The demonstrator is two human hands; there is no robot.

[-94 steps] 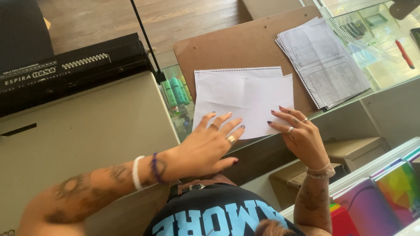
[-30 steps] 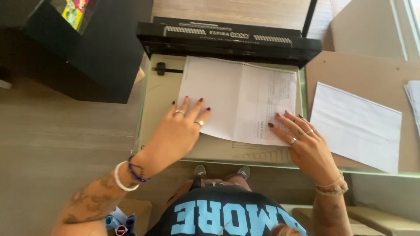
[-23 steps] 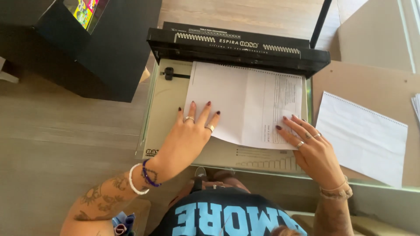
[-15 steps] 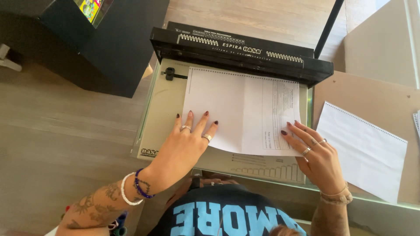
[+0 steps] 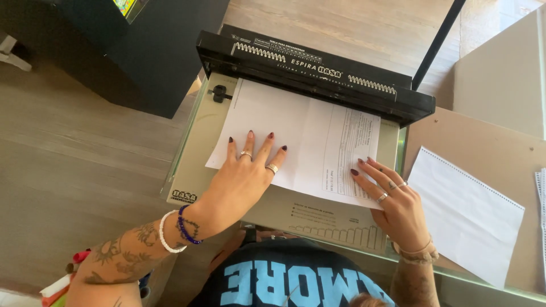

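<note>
Paper stack (image 5: 296, 136): white sheets lying flat on the bed of the binding machine (image 5: 193, 170); far edge pushed under the black punch bar (image 5: 318, 74); near right corner hangs just past the bed's printed guide
Left hand (image 5: 244, 182): flat on the near left part of the stack, fingers spread; presses down, clasps nothing
Right hand (image 5: 395, 199): fingertips on the near right edge of the stack, fingers open; steadies it, no pinch
Handling: likely light, thin and floppy; sheets look prone to sliding over each other or creasing; best held by flat palms near the near edge, or taken at the two near corners
Right of machine: a single punched sheet (image 5: 463, 213) on brown card (image 5: 500, 153), apart from the stack
Far left: dark cabinet (image 5: 142, 51) on the wood floor
</note>
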